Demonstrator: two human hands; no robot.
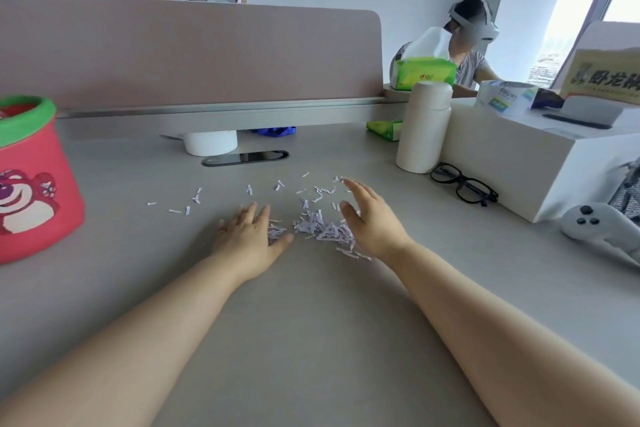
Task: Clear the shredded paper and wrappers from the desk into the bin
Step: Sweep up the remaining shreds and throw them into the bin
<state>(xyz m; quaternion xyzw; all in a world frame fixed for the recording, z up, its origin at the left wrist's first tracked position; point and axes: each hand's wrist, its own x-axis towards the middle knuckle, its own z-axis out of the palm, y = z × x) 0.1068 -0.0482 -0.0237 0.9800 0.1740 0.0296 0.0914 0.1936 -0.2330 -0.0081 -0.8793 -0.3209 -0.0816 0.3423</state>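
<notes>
A small heap of pale lilac shredded paper [322, 227] lies on the grey desk [311, 305], between my two hands. My left hand [251, 230] rests flat, palm down, to the left of the heap, with a few shreds under its thumb side. My right hand [370, 218] stands on its edge to the right of the heap, fingers open and slightly curved. Loose shreds [194, 199] are scattered farther back and to the left. The bin [31, 180], red with a green rim and a bear picture, stands at the far left of the desk.
A white bottle [424, 128], black glasses [464, 185], a white box [540, 156] and a grey controller [602, 224] crowd the right side. A pink partition [190, 55] closes the back. A green wrapper [384, 128] lies near the bottle. Two people sit beyond.
</notes>
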